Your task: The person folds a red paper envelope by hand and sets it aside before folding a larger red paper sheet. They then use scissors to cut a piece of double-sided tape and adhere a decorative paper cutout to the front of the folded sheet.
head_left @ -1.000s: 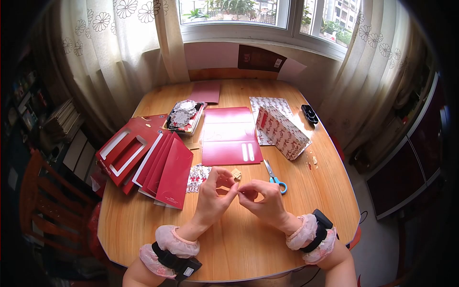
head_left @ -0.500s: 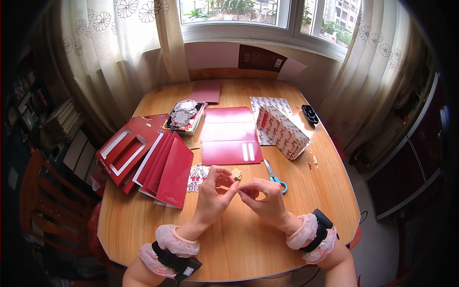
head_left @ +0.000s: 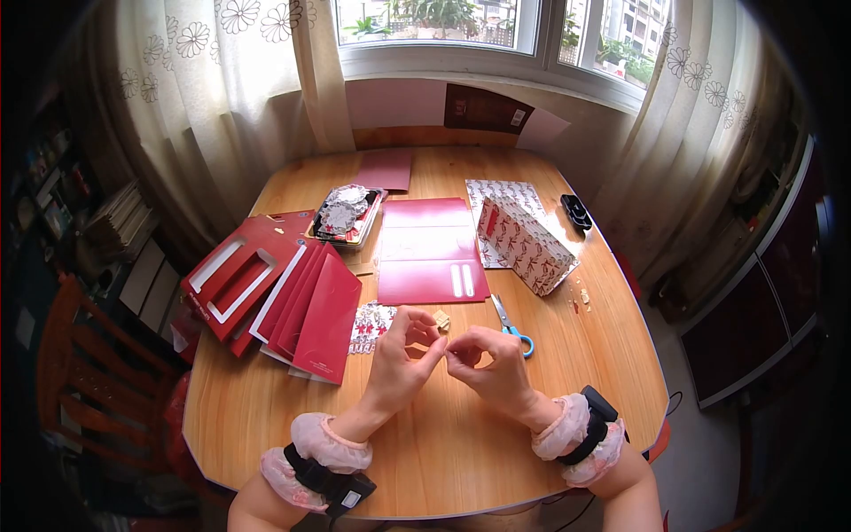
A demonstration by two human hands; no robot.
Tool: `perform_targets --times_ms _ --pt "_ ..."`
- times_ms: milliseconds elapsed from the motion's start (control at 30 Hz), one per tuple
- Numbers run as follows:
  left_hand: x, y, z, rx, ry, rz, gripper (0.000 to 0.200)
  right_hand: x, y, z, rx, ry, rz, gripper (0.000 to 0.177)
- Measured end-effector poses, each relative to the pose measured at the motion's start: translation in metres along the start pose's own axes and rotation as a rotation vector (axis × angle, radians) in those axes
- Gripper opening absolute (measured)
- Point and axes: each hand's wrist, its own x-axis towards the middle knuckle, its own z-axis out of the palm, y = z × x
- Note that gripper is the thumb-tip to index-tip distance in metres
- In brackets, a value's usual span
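My left hand (head_left: 403, 363) and my right hand (head_left: 490, 365) meet over the near middle of the table, fingertips pinched and almost touching. Whatever is between them is too small to make out. Just behind my fingers lies a small tan piece (head_left: 441, 319), partly hidden by the left hand. To the right of it are scissors (head_left: 515, 330) with blue handles, lying on the wood. A patterned paper piece with red figures (head_left: 370, 328) sits left of my left hand. Beyond the hands a red folded card sheet (head_left: 429, 248) lies flat.
Red folders and cards (head_left: 324, 310) fan out at the left. A clear tray (head_left: 350, 217) holds white paper cutouts. Patterned folded card (head_left: 525, 244) stands on a patterned sheet at the right, near a black object (head_left: 575, 213) and tan scraps (head_left: 584, 297). The wooden table (head_left: 443, 470) has rounded corners.
My hands keep the same pinched pose, with only slight finger movement. The whole view has shifted a little; the things on the table stay in place.
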Motion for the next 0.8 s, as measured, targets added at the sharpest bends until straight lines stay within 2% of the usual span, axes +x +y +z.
perform_targets --times_ms 133,200,233,300,367,400,433,500,567,633,800 --pt "0.001 -0.002 -0.001 -0.008 0.015 0.007 0.024 0.001 -0.001 -0.001 0.017 0.035 -0.001 0.009" --pt "0.001 0.0 -0.002 -0.03 0.027 -0.062 0.023 0.001 0.0 -0.003 0.023 0.051 0.013 0.009" --pt "0.002 -0.004 -0.003 -0.029 0.026 -0.058 0.023 0.002 0.0 -0.004 -0.043 0.105 0.023 0.009" --pt "0.006 -0.011 -0.006 0.072 0.173 0.008 0.022 0.007 0.002 -0.008 -0.111 0.164 0.028 0.009" --pt "0.01 -0.01 -0.013 0.058 0.178 -0.012 0.024 0.014 0.005 -0.017 -0.469 0.264 -0.059 0.018" --pt "0.015 -0.018 -0.014 0.051 0.226 0.027 0.025 0.015 0.006 -0.022 -0.52 0.217 -0.044 0.035" --pt "0.018 -0.025 -0.017 0.044 0.274 0.064 0.027 0.015 0.01 -0.025 -0.522 0.22 -0.048 0.035" --pt "0.022 -0.029 -0.027 0.083 0.237 0.019 0.032 0.017 0.026 -0.025 -0.689 0.22 -0.05 0.046" --pt "0.026 -0.029 -0.033 -0.167 0.163 -0.187 0.035 0.017 0.038 -0.026 -0.728 0.216 -0.036 0.047" --pt "0.03 -0.04 -0.039 -0.219 0.132 -0.182 0.038 0.016 0.044 -0.027 -0.766 0.208 -0.02 0.049" --pt "0.032 -0.028 -0.046 -0.298 0.165 -0.324 0.047 0.016 0.044 -0.027 -0.7 -0.014 0.104 0.059"
